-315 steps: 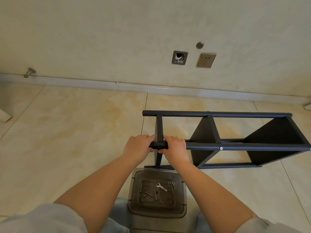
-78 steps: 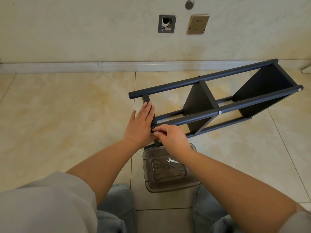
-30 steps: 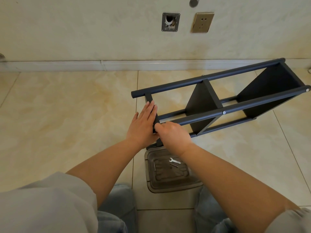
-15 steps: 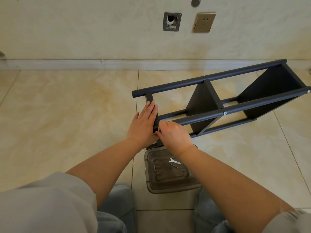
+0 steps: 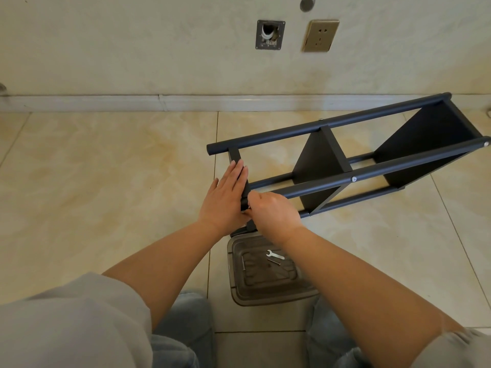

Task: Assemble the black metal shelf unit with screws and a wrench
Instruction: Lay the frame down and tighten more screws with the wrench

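Note:
The black metal shelf unit (image 5: 345, 123) lies on its side on the tiled floor, running up to the right. My left hand (image 5: 225, 197) presses flat, fingers straight, against its near end panel (image 5: 235, 155). My right hand (image 5: 271, 211) has its fingers curled at the joint where the front tube meets that panel. It pinches a small screw that the fingers almost hide. A silver wrench (image 5: 275, 254) and two loose screws (image 5: 243, 262) lie in the clear plastic tray (image 5: 265, 296) below my hands.
The wall with its white skirting (image 5: 159, 102) runs across the back, carrying a brass socket (image 5: 320, 35) and an open wall box (image 5: 269, 34). My knees in jeans flank the tray. Bare tiles spread to the left.
Since 10.5 s ago the shelf's right end swung toward the wall, my left hand opened flat on the end panel and the tray holds fewer screws. Over the last second only my right hand shifted slightly.

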Motion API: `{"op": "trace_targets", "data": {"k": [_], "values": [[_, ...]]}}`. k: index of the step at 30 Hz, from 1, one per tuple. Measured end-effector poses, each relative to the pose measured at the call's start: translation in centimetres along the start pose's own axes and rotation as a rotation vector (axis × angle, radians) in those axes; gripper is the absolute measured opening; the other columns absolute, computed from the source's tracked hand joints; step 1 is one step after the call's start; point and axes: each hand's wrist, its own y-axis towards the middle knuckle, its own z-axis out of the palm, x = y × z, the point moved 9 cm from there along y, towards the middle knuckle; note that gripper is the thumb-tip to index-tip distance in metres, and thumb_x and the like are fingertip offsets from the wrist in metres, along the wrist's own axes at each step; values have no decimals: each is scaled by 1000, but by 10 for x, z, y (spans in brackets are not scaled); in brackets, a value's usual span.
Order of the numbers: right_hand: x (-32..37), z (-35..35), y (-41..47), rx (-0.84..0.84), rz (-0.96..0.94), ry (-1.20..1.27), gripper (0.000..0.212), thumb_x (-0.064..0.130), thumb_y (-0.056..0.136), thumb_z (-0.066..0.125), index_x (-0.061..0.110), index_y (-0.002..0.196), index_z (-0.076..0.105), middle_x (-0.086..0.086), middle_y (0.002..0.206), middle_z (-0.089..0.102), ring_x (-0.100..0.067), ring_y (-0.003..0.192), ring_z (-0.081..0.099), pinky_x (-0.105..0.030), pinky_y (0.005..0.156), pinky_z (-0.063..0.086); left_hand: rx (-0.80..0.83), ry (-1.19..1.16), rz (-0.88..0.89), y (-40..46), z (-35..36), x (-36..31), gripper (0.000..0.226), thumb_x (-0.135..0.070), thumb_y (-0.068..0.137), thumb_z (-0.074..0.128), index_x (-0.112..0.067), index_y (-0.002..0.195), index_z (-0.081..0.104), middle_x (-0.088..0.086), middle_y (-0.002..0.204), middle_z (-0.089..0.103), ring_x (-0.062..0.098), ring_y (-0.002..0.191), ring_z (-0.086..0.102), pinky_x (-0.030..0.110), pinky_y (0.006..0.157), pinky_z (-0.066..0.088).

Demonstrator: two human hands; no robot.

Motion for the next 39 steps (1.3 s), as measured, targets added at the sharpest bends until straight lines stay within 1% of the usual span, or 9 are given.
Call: {"op": "trace_targets", "data": {"k": [5,10,14,17,20,26,30,33,39], "values": [[-14,-1,3,-15,187,166,25,34,97,50,11,108,54,-5,96,64,-20,89,62,-30,75,49,-18,-21,8,1,-3,-1,87,-41,90,51,-16,151,-6,-3,158,-15,12,144,-16,40,119,10],[-6,2,2,19,73,46,19,22,99,48,9,113,49,-6,101,64,-21,88,61,-25,67,42,-7,-7,4,-1,0,0,91,-45,89,54,-16,151,-8,-3,158,-16,12,143,-17,39,119,9],[-16,3,3,21,256,218,25,33,96,52,11,105,57,-5,91,63,-21,87,63,-31,74,52,-11,-22,2,0,-3,-1,85,-39,90,49,-16,151,-6,-3,158,-15,12,144,-15,40,119,10],[-12,3,4,52,220,144,24,32,97,50,10,106,52,-7,93,62,-23,88,61,-30,68,46,-14,-20,8,-1,-3,-1,85,-39,90,49,-15,151,-6,-2,158,-15,12,144,-15,40,119,10],[-3,-3,3,41,93,1,20,25,99,47,9,111,48,-8,99,64,-23,89,61,-28,65,42,-11,-18,11,-2,-1,0,86,-39,90,50,-15,151,-7,-2,158,-16,12,144,-16,40,119,10],[7,-3,2,38,-35,-86,20,19,100,44,7,116,45,-10,105,64,-22,92,62,-27,70,46,-9,-11,16,-1,3,2,91,-41,89,55,-15,150,-8,-2,158,-17,12,144,-17,39,119,11],[2,-2,5,40,34,-33,23,27,101,43,8,114,46,-9,102,63,-23,90,62,-27,67,42,-18,-27,25,-2,1,1,90,-36,88,55,-14,151,-5,-2,158,-14,12,144,-15,40,119,13],[-3,-3,7,43,110,5,23,28,100,45,8,113,47,-9,101,64,-25,91,63,-29,68,45,-21,-37,22,0,0,1,87,-35,89,53,-14,151,-4,-2,158,-13,12,144,-15,40,118,13],[-4,-1,7,68,116,-20,26,32,100,45,8,111,46,-9,98,63,-25,91,63,-30,69,46,-20,-32,20,-1,0,1,87,-39,90,51,-14,151,-5,-1,158,-13,13,144,-15,41,118,13]]}}
